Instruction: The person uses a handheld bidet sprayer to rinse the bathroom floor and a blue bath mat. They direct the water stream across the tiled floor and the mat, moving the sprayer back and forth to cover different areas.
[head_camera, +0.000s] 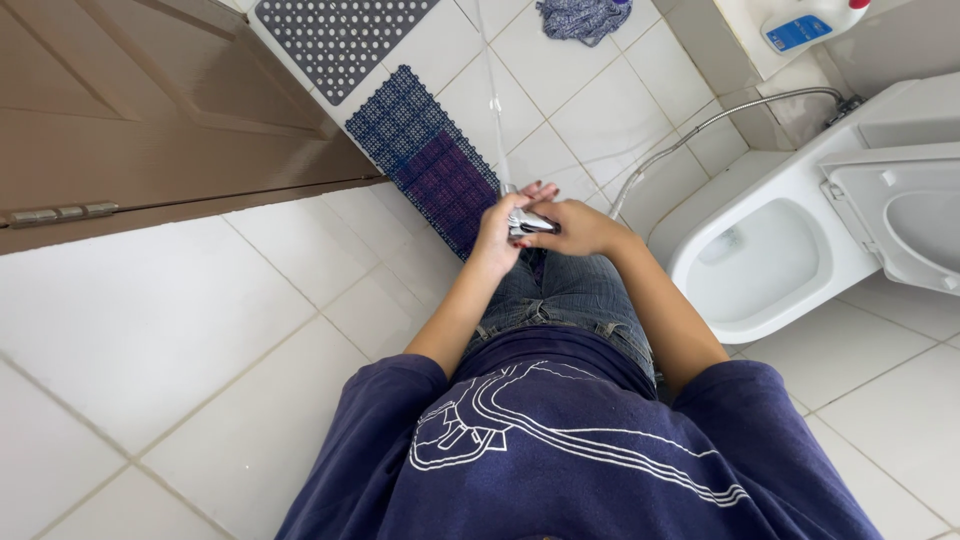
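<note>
A chrome spray nozzle on a flexible metal hose sits between both hands in front of my waist. My right hand is wrapped around the nozzle's handle. My left hand is held against the nozzle's head, fingers curled over it. A thin jet of water shoots from the nozzle away across the floor tiles. The hose runs from the nozzle back to the wall beside the white toilet, whose seat and lid are raised.
A brown door stands open at the left. A blue-purple mat and a grey perforated mat lie on the white tiles. A crumpled blue cloth lies farther off, and a white bottle stands by the toilet.
</note>
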